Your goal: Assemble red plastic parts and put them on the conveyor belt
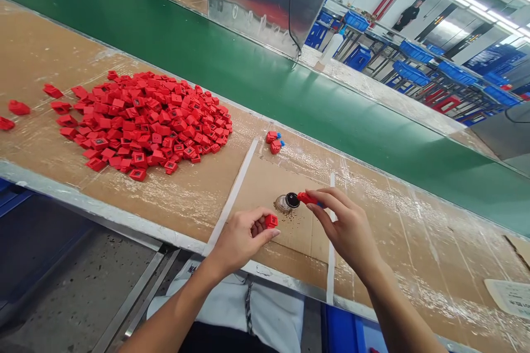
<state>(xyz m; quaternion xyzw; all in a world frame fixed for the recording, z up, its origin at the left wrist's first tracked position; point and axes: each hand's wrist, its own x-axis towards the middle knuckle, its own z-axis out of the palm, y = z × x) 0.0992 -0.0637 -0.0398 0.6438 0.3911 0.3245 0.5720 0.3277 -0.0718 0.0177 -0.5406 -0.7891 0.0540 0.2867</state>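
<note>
My left hand (242, 240) is pinched around one red cap (271, 221). My right hand (345, 226) pinches a red piece (307, 198) against the small jar (287, 202) between them. Early going, I judge: two finished pieces (275, 142) lie beyond, and the big pile (141, 121) far to my left still waits.

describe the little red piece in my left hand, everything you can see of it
The red piece is a small blocky part, plastic by its look, bright red like those in the heap further left. The left hand pinches it between thumb and fingertips, so only its outer end shows. It hangs low over the cardboard, apart from the red and blue piece in the right hand. Finer detail is too small to tell.
</note>
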